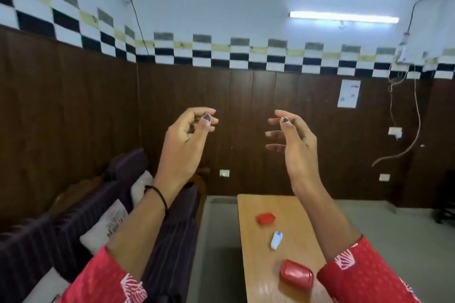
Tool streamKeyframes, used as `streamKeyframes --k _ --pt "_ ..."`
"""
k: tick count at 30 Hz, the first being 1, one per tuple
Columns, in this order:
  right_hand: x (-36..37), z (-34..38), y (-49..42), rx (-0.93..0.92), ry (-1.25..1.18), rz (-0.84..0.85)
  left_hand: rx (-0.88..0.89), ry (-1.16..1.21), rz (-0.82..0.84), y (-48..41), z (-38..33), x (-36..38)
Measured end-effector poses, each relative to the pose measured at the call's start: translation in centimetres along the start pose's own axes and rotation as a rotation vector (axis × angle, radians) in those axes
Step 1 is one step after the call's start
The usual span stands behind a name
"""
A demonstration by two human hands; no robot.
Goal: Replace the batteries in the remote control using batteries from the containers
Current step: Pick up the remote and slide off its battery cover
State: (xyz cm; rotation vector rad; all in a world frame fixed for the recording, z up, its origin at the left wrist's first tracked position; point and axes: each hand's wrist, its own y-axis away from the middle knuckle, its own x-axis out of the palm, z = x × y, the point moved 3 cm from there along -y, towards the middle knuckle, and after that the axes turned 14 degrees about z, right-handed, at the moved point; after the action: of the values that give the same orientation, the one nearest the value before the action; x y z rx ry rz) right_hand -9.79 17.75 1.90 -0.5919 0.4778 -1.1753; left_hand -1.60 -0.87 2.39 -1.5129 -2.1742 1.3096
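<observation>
Left hand (pixel 187 140) and right hand (pixel 293 147), raised apart with fingers loosely curled, hold nothing; likely poised before reaching. At 6 o'clock of the right hand, the white remote control (pixel 276 240) lies untouched on the wooden table (pixel 248 253). The far red container (pixel 266 218) at its 12 o'clock and the near red container (pixel 296 275) at its 5 o'clock probably keep batteries within reach.

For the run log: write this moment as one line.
left hand: raised, holds nothing | right hand: raised, holds nothing | remote: on table, untouched | far red container, near red container: on table
</observation>
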Motion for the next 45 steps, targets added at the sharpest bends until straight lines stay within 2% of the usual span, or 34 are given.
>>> streamKeyframes --k 3,7,14,25,32,39,45 --pt "1.3 -4.9 -0.2 0.122 -0.035 0.05 -0.049 0.082 0.034 -0.6 5.5 0.7" --pt "1.8 -12.1 1.5 0.295 0.015 0.082 -0.193 0.204 0.176 0.8 12.6 4.3" --pt "-0.6 -23.1 5.6 0.616 -0.102 0.006 -0.421 0.304 0.449 3.1 22.3 12.3" --pt "-4.5 -33.9 6.9 0.801 -0.107 -0.078 -0.768 0.432 0.437 4.2 31.7 18.9" --pt "-3.8 -42.9 1.4 0.881 -0.119 -0.153 -0.819 0.426 0.507 0.5 41.5 21.3" --pt "1.2 -56.4 -9.3 0.997 -0.147 -0.152 -0.879 0.44 0.562 -5.5 56.8 21.4" --pt "2.2 -64.2 -18.0 1.074 0.003 -0.145 -0.899 0.483 0.741 -12.5 67.8 22.8"
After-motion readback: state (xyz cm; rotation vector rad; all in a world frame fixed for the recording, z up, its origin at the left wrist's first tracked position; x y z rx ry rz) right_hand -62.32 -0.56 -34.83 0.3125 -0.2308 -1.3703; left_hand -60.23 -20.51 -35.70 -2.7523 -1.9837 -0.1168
